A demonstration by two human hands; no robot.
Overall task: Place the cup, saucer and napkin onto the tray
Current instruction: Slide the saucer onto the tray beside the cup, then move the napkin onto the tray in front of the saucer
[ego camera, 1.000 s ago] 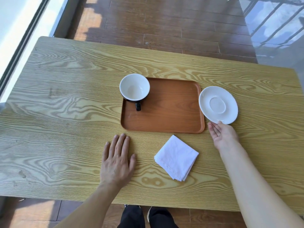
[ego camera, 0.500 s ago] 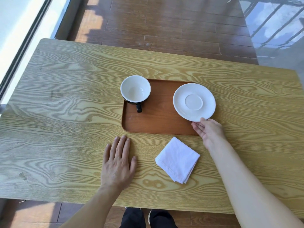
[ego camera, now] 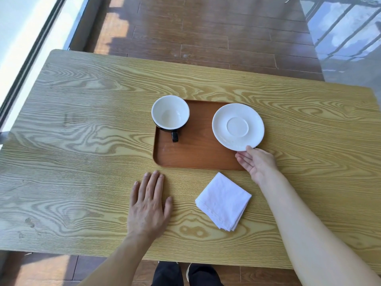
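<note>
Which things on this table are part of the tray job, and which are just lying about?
Part of the job:
cup, standing on the tray's far left corner
saucer, held at its near rim by the right hand, over the tray's right side
napkin, folded, on the table
tray

Just there:
table; nothing else lies on it
left hand, flat on the table, idle

cup (ego camera: 170, 113): white inside, black outside, upright, empty, handle toward viewer, on tray's (ego camera: 195, 153) upper-left corner. saucer (ego camera: 238, 126): white, over tray's right side, near rim pinched by right hand (ego camera: 256, 163). napkin (ego camera: 223, 201): white, folded, on table (ego camera: 82, 141) below tray, lower centre of frame
</note>
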